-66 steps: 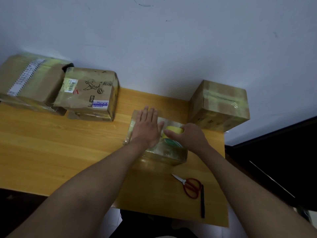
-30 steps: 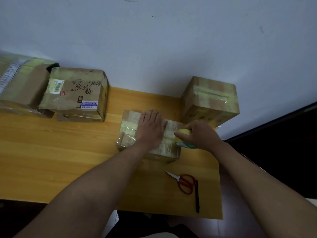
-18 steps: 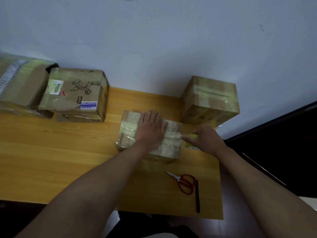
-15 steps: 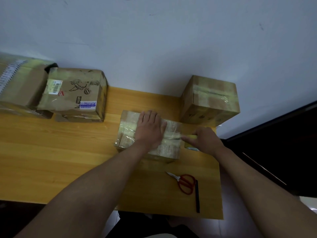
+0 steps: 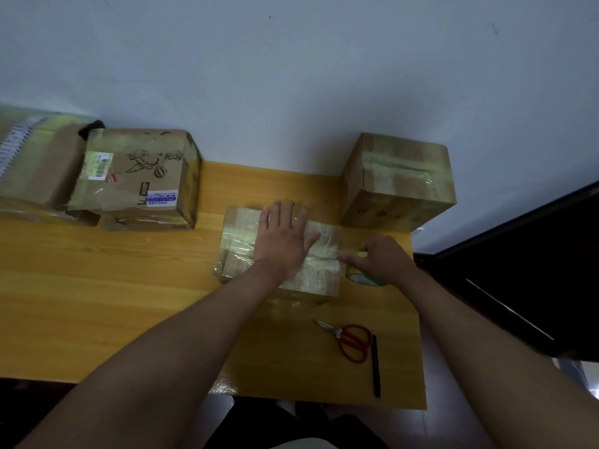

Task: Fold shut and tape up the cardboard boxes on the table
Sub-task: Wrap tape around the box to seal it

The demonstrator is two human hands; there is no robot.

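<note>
**Tape drawn across the small box, cut to come**

The small box (image 5: pixel 246 251) lies flat at the middle of the worktop (image 5: pixel 107 286), its flaps folded down and its top glossy with clear tape. The left hand (image 5: pixel 285 243) lies on it palm down, fingers straight and spread, holding the lid shut. The right hand (image 5: pixel 379 259) sits just past the box's right edge, its grip curled round the tape roll (image 5: pixel 363 277), which shows yellow and green beneath the fingers and sits at the level of the worktop beside the box wall. A strip seems to run from the roll over the top edge of the box, though the clear film is hard to trace.

By the look of it, the step in hand is laying tape along the seam and carrying it down the right side. The next move calls for pressing the strip onto that side, then severing it; the scissors (image 5: pixel 351 340) lie near the front edge beside a pen (image 5: pixel 375 364), within reach of the right hand. The left hand would need to keep pressure on while the tape is cut.

Three other boxes stand by the wall: one at the right (image 5: pixel 402 179), a printed one (image 5: pixel 139 176) and a larger one (image 5: pixel 35 166) at the left.
</note>
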